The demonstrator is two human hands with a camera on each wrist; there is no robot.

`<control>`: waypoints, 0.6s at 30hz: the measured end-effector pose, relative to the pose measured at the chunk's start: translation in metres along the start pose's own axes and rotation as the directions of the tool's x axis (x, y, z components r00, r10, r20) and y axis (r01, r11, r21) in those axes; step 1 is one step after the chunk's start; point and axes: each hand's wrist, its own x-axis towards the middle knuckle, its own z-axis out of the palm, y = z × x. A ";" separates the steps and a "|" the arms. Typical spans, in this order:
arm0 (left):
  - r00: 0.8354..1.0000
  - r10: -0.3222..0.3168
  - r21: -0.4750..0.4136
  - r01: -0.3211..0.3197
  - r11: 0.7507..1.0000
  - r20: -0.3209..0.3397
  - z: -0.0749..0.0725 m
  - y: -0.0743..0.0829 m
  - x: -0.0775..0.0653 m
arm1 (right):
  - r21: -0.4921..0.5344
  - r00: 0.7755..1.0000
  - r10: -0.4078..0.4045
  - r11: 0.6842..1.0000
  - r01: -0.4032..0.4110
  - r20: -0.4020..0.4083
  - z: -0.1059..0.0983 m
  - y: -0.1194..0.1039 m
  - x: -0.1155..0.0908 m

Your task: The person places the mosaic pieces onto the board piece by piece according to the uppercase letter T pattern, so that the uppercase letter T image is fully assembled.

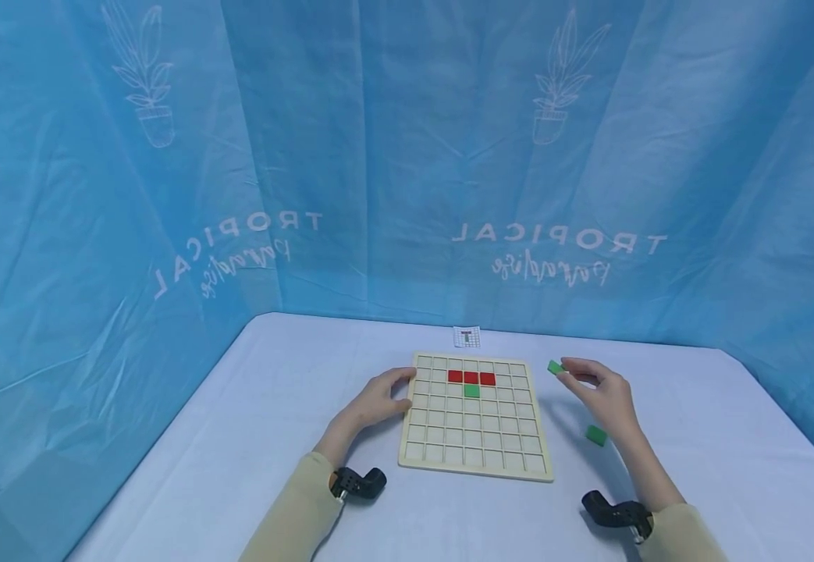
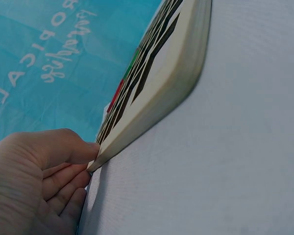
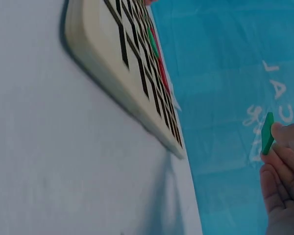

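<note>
A pale square grid board (image 1: 474, 467) lies on the table, three red tiles (image 1: 471, 378) in a row near its far side and one green tile (image 1: 472, 391) below the middle one. At the board's left edge rests my left hand (image 1: 378, 398), thumb and fingers spread apart along it; the thumb (image 2: 83, 149) meets the rim in the left wrist view. My right hand (image 1: 605, 396) is raised to the right of the board, pinching another green tile (image 3: 267, 133) between thumb and fingertips. Below that hand, a loose green tile (image 1: 596, 435) lies on the cloth.
Just behind the board, a small printed card (image 1: 467, 337) shows a grid with a coloured pattern. White cloth covers the table (image 1: 294, 375). Blue printed curtains (image 1: 407, 156) hang at the back and sides. Each wrist wears a black camera mount (image 1: 359, 483).
</note>
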 end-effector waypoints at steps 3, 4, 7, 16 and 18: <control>1.000 -0.004 0.002 0.004 1.000 0.005 0.000 0.001 0.000 | 0.084 0.999 -0.032 0.996 0.029 0.036 0.007 -0.017 -0.001; 1.000 -0.007 0.004 0.007 1.000 0.007 0.000 0.001 0.000 | 0.102 0.998 -0.040 0.994 0.035 0.043 0.010 -0.021 -0.001; 1.000 -0.006 0.008 0.006 1.000 0.010 0.001 -0.001 0.001 | 0.136 0.996 -0.058 0.989 0.049 0.064 0.021 -0.026 -0.001; 1.000 0.001 0.009 -0.001 1.000 0.002 0.000 -0.001 0.000 | 0.156 0.987 -0.109 0.984 0.090 0.120 0.055 -0.039 0.004; 1.000 0.002 0.007 -0.002 1.000 0.001 0.001 -0.002 0.000 | 0.157 0.984 -0.123 0.982 0.102 0.132 0.056 -0.050 0.002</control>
